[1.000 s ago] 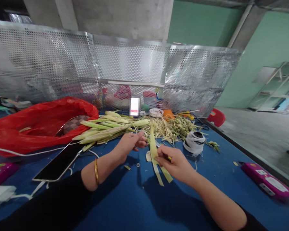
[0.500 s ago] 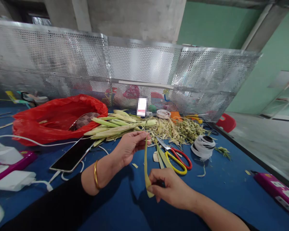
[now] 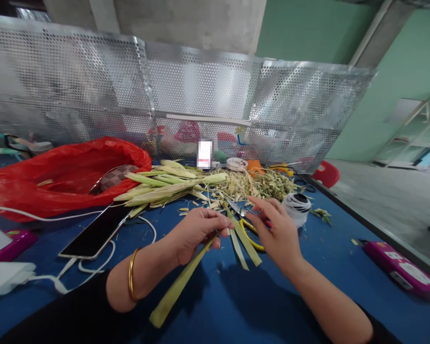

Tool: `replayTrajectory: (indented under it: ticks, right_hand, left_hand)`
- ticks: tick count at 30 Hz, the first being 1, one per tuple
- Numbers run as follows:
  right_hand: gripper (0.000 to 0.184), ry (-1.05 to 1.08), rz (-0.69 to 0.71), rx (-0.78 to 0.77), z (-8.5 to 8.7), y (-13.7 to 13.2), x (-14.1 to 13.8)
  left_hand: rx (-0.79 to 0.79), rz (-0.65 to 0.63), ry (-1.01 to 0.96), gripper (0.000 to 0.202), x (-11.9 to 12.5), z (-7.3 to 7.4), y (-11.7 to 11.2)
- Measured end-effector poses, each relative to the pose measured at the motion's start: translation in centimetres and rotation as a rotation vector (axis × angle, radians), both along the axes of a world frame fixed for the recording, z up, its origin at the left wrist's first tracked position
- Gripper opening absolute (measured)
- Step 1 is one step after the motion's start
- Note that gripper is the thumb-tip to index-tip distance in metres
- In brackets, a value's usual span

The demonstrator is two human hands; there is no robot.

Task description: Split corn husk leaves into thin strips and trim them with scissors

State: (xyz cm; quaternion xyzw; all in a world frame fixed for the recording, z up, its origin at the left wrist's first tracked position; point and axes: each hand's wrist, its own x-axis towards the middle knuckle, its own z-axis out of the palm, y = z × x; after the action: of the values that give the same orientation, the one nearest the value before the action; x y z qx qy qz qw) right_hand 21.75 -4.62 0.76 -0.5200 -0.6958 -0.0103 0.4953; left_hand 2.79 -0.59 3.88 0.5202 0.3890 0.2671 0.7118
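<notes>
Pinched between the thumb and fingers of my left hand [image 3: 197, 234] is a flat, pale green leaf strip [image 3: 182, 282], its wide end slanting down toward me. My right hand [image 3: 277, 229] hovers over the scissors [image 3: 234, 206], thumb and forefinger apart, with nothing seen between them. It hides most of the scissors' red and yellow handles. Two or more loose leaf strips [image 3: 249, 243] lie between my hands, in front of the blades. A bundle of long pale leaves [image 3: 165, 188] rests beyond my left hand.
Beyond the scissors is a heap of dried leaf scraps [image 3: 268, 186], with a spool of white thread [image 3: 296, 209] to its right. A red plastic bag [image 3: 68, 167], a phone [image 3: 96, 231] and white cables occupy the left. Perforated metal sheeting [image 3: 200, 86] stands behind.
My right hand has let go of the strip's wide end and moved up and right over the scissors. The strip, still in my left hand, has swung down to the left. The view has shifted slightly.
</notes>
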Motion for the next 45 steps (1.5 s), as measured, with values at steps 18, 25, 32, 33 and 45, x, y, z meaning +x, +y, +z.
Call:
replayTrajectory:
  ticks: [18,25,32,33,45]
  right_hand:
    - [0.016,0.110,0.328,-0.404,0.2,0.6,1.0]
    - [0.017,-0.084,0.249,-0.418,0.4,0.6,0.8]
    - [0.021,-0.204,0.211,-0.321,-0.1,0.6,0.8]
    - [0.020,-0.216,0.192,-0.295,-0.3,0.5,0.6]
    - [0.026,0.024,-0.247,-0.040,0.3,2.0,3.5]
  left_hand:
    - [-0.022,-0.072,0.079,0.017,0.1,-1.3,-0.6]
    - [-0.015,-0.028,0.038,0.014,0.1,-1.3,-0.5]
    - [-0.058,0.015,0.026,0.012,0.4,-2.0,-0.5]
    - [-0.059,0.017,0.017,0.013,0.5,-2.1,-0.5]
    - [-0.096,0.049,-0.042,0.015,1.2,-2.8,-2.1]
